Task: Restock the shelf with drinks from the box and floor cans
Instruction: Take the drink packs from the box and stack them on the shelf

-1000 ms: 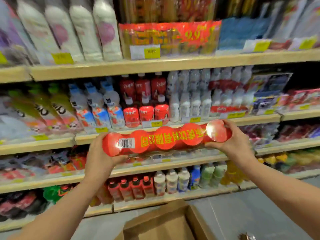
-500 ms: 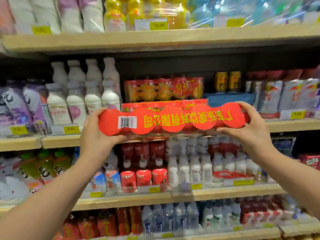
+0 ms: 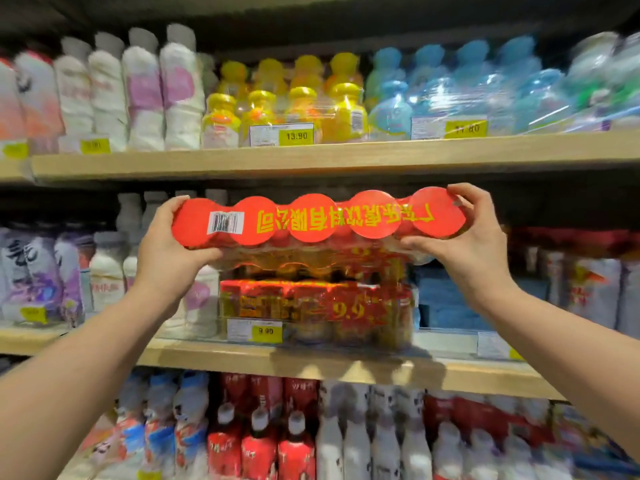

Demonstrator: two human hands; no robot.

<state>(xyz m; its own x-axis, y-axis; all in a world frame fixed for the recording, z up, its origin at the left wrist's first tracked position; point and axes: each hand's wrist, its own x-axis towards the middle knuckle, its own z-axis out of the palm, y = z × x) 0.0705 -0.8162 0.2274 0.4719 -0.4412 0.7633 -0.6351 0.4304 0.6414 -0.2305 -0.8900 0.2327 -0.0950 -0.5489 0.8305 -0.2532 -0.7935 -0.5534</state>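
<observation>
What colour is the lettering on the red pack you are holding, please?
Yellow, printed upside down across the red multipack; the head view shows it clearly.

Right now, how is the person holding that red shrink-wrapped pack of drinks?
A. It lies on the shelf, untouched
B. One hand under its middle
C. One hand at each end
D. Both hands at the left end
C: the left hand grips the barcode end of the red pack and the right hand grips the other end, holding it level in front of the same-looking pack on the shelf.
</observation>
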